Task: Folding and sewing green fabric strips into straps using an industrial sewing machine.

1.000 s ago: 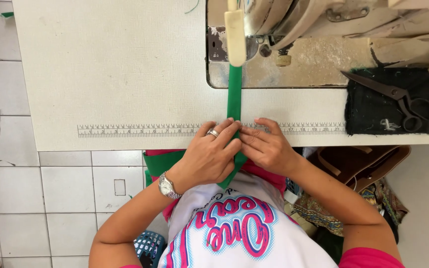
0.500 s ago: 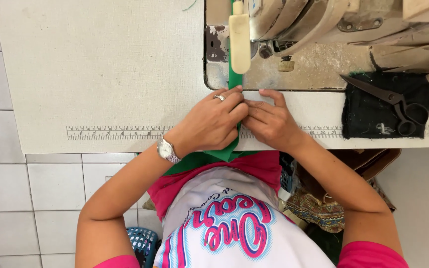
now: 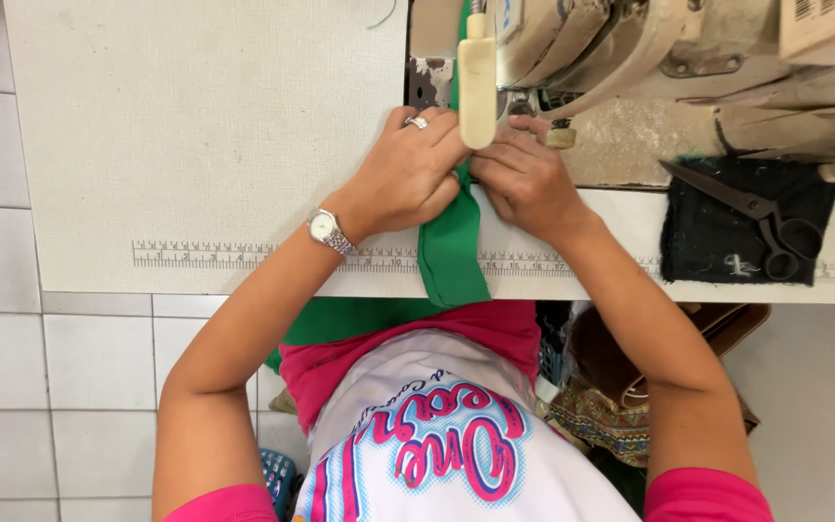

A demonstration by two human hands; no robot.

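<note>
While both hands press down at the front of the sewing machine [image 3: 630, 58], the green strip [image 3: 451, 246] lies flat between them on the white table [image 3: 205, 126]; the strip runs from the machine's needle area toward the person, crosses the printed ruler [image 3: 244, 256] at the table edge, and hangs over that edge into the lap. The left hand [image 3: 408, 179] rests on the strip's left side, fingers curled and pinching the fabric's edge; it wears a ring [image 3: 416, 122] and a wristwatch [image 3: 326, 229]. The right hand [image 3: 524, 179] lies just beside it on the strip's right side, fingers bent and pressing the fabric down; the two hands touch or nearly touch above the strip. A cream-coloured lever [image 3: 477, 77] of the machine stands over the fingertips and hides the point where the strip meets the needle; whether the fabric is under the presser foot cannot be told. Well apart to the right, scissors [image 3: 756, 217] lie on a dark cloth pad [image 3: 707, 251]; tiled floor [image 3: 60, 367] shows to the left.
</note>
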